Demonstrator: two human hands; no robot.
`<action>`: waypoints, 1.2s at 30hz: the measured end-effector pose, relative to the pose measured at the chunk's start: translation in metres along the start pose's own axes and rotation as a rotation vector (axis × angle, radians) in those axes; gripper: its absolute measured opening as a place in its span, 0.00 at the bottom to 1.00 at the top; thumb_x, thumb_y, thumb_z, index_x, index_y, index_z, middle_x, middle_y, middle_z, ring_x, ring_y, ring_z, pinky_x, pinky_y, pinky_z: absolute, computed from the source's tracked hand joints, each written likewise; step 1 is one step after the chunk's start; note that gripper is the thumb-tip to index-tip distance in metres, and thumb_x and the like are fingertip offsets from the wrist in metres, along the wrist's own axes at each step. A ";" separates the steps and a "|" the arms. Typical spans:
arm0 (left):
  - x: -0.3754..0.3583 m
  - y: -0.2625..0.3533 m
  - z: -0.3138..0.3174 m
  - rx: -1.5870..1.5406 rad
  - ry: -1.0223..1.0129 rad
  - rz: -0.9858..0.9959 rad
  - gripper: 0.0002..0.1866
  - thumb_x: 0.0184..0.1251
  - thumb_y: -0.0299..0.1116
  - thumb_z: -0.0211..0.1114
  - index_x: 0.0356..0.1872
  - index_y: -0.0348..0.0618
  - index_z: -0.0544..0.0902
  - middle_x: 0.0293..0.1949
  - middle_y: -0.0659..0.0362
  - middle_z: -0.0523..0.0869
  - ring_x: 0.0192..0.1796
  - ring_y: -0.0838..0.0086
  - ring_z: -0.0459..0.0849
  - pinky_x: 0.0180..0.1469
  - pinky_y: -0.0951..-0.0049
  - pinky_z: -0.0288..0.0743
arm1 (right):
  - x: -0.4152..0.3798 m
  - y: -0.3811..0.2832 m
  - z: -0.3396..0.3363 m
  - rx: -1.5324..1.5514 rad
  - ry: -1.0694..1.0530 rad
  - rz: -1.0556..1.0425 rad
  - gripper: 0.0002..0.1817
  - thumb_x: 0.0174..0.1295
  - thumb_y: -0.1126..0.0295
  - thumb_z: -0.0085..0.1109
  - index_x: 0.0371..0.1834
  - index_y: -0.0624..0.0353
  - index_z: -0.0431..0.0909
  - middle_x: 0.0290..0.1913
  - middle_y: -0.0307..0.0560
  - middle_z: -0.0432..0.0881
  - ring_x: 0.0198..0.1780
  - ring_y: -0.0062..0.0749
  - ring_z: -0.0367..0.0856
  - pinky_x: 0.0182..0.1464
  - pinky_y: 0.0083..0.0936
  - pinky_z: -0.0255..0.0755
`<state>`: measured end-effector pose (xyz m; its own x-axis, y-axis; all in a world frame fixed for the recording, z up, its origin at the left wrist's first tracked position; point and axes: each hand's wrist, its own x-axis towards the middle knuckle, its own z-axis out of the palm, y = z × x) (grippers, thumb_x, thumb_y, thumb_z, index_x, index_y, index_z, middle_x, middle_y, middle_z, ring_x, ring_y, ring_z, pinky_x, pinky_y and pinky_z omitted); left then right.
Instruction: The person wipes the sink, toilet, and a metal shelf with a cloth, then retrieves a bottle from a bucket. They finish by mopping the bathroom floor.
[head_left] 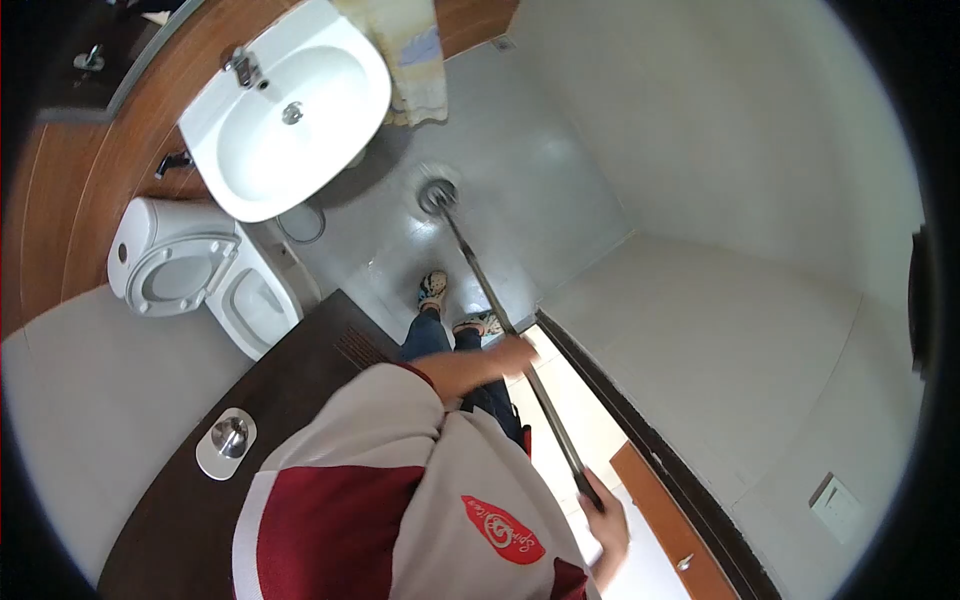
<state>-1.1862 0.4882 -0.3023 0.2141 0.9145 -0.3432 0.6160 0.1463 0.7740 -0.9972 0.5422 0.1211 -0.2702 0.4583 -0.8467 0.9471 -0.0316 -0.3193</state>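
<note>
My left hand (510, 358) reaches across from the left, its fingers wrapped round the middle of a long pole (480, 280). Closer to me on the right, my right hand (607, 522) grips the pole's upper end. The pole slants down and away to a round, dark grey head (437, 195) that rests on the wet-looking grey floor (515, 185); the bristles or strands of the head are blurred. My shod feet stand just short of this head, with the pole passing to their right.
A white sink (340, 85) juts out at the upper left, beside a hanging towel (412, 60). The toilet (255, 300) has its lid up. A dark partition (300, 380) runs close on my left; a door frame (650, 440) is on the right.
</note>
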 end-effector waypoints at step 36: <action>0.004 0.185 0.006 -0.121 0.340 -0.126 0.09 0.51 0.34 0.67 0.32 0.44 0.87 0.39 0.48 0.88 0.49 0.52 0.86 0.47 0.51 0.81 | -0.099 0.024 -0.087 -0.564 0.311 -0.402 0.22 0.48 0.75 0.74 0.50 0.60 0.86 0.35 0.60 0.86 0.39 0.51 0.87 0.44 0.33 0.79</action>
<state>-1.0665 0.5168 -0.1638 -0.1340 0.9564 -0.2593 0.5230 0.2905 0.8013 -0.9330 0.5731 0.2346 -0.6313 0.5704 -0.5255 0.7535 0.6114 -0.2416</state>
